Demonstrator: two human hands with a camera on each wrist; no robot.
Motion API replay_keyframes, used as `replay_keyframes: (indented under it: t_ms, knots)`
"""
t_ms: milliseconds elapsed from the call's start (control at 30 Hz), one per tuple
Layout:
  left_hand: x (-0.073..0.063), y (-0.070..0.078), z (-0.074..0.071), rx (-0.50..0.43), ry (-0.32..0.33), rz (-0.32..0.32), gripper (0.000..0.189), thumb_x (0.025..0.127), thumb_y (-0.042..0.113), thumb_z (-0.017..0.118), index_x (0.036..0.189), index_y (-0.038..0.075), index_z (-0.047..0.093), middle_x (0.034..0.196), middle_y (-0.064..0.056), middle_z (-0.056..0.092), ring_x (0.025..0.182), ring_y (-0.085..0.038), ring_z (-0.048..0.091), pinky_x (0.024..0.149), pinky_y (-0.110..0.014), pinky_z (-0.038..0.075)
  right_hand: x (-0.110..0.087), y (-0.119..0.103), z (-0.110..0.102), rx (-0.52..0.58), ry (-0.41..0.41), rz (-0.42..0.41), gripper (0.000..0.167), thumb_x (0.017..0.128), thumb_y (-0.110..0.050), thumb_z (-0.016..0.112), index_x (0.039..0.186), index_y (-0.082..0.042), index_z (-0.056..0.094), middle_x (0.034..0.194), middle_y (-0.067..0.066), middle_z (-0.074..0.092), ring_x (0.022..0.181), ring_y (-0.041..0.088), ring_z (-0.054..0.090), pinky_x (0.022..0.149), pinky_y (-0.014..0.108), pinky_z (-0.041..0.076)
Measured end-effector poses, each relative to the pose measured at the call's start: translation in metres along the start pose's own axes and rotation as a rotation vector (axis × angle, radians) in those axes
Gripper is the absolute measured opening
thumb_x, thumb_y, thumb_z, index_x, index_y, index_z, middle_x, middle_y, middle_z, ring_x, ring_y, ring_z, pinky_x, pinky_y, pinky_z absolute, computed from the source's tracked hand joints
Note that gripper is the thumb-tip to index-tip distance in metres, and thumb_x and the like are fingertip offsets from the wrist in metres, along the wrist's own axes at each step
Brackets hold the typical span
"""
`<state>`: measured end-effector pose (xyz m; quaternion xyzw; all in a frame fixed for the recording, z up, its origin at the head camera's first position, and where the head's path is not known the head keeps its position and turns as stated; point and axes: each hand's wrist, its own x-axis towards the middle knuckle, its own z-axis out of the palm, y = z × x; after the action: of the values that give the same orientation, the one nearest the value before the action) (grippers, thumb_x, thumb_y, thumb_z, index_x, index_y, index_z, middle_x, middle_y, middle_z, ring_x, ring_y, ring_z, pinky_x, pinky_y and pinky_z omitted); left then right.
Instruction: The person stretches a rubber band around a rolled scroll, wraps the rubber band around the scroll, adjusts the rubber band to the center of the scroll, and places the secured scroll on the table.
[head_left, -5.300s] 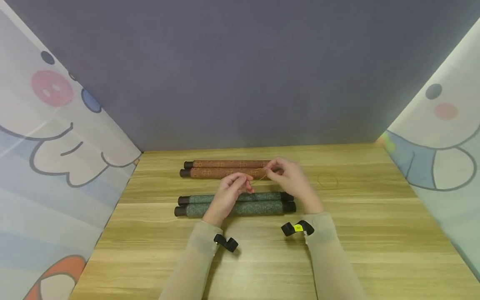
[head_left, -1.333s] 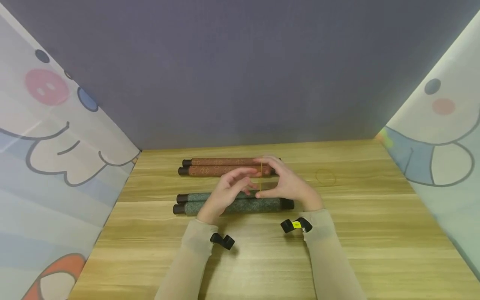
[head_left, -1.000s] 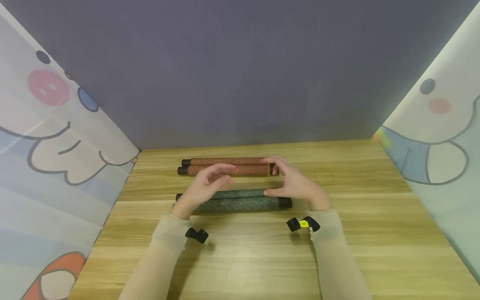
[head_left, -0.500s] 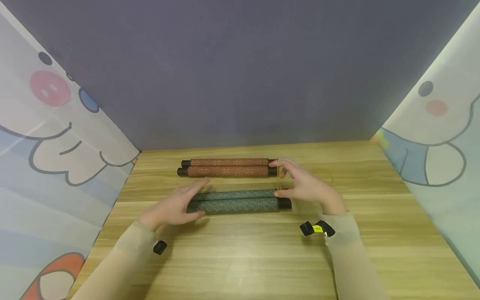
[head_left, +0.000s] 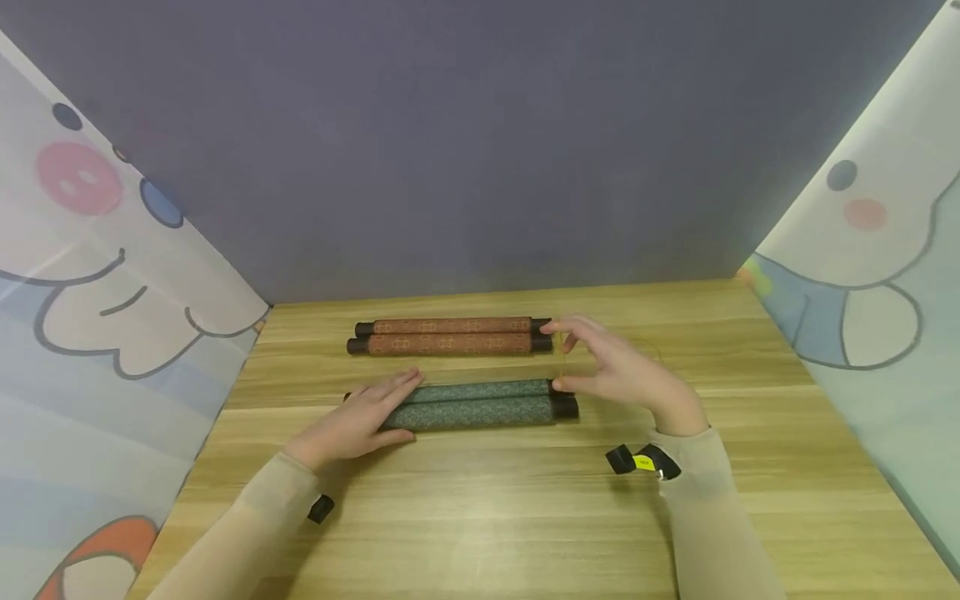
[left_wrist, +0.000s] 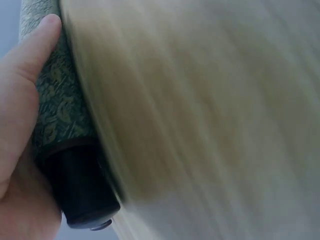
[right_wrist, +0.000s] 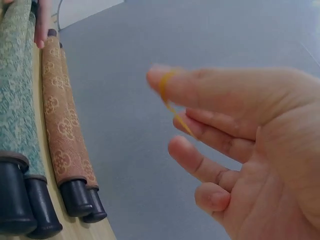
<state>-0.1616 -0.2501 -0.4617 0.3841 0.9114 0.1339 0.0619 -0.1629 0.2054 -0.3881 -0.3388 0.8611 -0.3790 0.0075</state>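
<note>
Two green patterned scrolls (head_left: pixel 480 410) with black end knobs lie side by side on the table. My left hand (head_left: pixel 363 421) grips them at their left end, fingers across the top and thumb along the near side. In the left wrist view the thumb lies against a green scroll (left_wrist: pixel 65 110), just above its black knob (left_wrist: pixel 82 185). A thin yellow rubber band (right_wrist: pixel 167 85) is looped over the thumb of my right hand (head_left: pixel 618 371) and stretched toward its spread fingers. That hand hovers by the scrolls' right ends, closest to their black knobs.
Behind the green pair, two reddish-brown scrolls (head_left: pixel 450 343) with black knobs lie parallel to them. A grey panel (head_left: pixel 480 150) rises at the table's back edge. Cartoon-printed curtains (head_left: pixel 75 275) flank the wooden table (head_left: pixel 480 517).
Both hands worked at the rubber band earlier. My left hand has since let go and moved left onto the green scrolls. The right has shifted right, keeping the band stretched.
</note>
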Motion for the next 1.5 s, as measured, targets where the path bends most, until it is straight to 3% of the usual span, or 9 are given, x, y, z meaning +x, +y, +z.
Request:
replay_keyframes:
  t_ms: [333,533,667,900,1033,1167,1300,1500]
  knots:
    - [0.000,0.000,0.005,0.035,0.007,0.004,0.095,0.100,0.049,0.077,0.174,0.011,0.031,0.176,-0.017,0.035,0.156,-0.042,0.041,0.115,-0.074,0.040,-0.002,-0.002,0.001,0.017,0.012,-0.039,0.076,0.091,-0.015,0.091,0.157,-0.008,0.053,0.147,0.009,0.060,0.117,0.035,0.063,0.104,0.059,0.050]
    - [-0.001,0.006,0.005,0.077,0.079,0.077,0.085,0.097,0.041,0.084,0.166,0.009,0.046,0.154,-0.014,0.059,0.140,-0.039,0.058,0.112,-0.067,0.047,-0.002,-0.002,0.001,-0.003,0.012,-0.008,0.077,0.091,-0.019,0.092,0.157,-0.011,0.053,0.147,0.009,0.060,0.117,0.028,0.062,0.104,0.058,0.050]
    - [0.000,0.008,0.004,0.103,0.077,0.092,0.084,0.097,0.037,0.086,0.167,0.011,0.046,0.146,-0.013,0.061,0.134,-0.037,0.060,0.110,-0.062,0.051,-0.003,-0.001,0.000,-0.008,0.026,0.024,0.076,0.091,-0.022,0.092,0.156,-0.012,0.054,0.150,0.010,0.060,0.119,0.026,0.062,0.098,0.056,0.051]
    - [0.002,0.008,-0.002,0.326,0.123,0.092,0.103,0.085,0.035,0.098,0.170,0.021,0.043,0.141,-0.016,0.061,0.120,-0.038,0.065,0.097,-0.061,0.057,-0.002,-0.002,-0.002,-0.001,0.061,0.075,0.081,0.086,-0.031,0.097,0.155,-0.014,0.058,0.150,0.005,0.061,0.118,0.023,0.062,0.079,0.036,0.047]
    - [0.002,0.007,-0.007,0.411,0.176,0.080,0.108,0.079,0.041,0.101,0.169,0.026,0.045,0.136,-0.015,0.061,0.111,-0.037,0.067,0.094,-0.058,0.058,-0.001,-0.003,-0.003,0.011,0.070,0.065,0.085,0.083,-0.032,0.099,0.155,-0.013,0.058,0.145,0.004,0.063,0.118,0.025,0.063,0.079,0.030,0.047]
    - [0.005,0.005,-0.018,0.438,0.224,0.091,0.111,0.076,0.045,0.102,0.169,0.028,0.044,0.131,-0.014,0.062,0.107,-0.036,0.068,0.092,-0.057,0.058,-0.001,-0.001,-0.004,0.020,0.105,0.051,0.088,0.078,-0.027,0.102,0.154,-0.012,0.059,0.138,0.003,0.065,0.114,0.020,0.062,0.079,0.032,0.047]
    - [0.007,0.004,-0.041,0.436,0.290,0.094,0.115,0.070,0.043,0.105,0.168,0.029,0.046,0.128,-0.014,0.064,0.105,-0.037,0.068,0.093,-0.059,0.057,-0.002,0.002,-0.005,0.021,0.156,0.029,0.093,0.075,-0.022,0.103,0.154,-0.008,0.057,0.142,0.006,0.063,0.115,0.018,0.058,0.079,0.033,0.045]
    - [0.002,-0.002,-0.071,0.406,0.389,0.046,0.117,0.066,0.033,0.108,0.167,0.031,0.049,0.132,-0.015,0.065,0.106,-0.040,0.069,0.096,-0.064,0.052,-0.003,0.008,-0.007,0.028,0.241,-0.018,0.102,0.070,-0.014,0.105,0.158,-0.006,0.053,0.143,0.008,0.060,0.117,0.016,0.051,0.085,0.029,0.041]
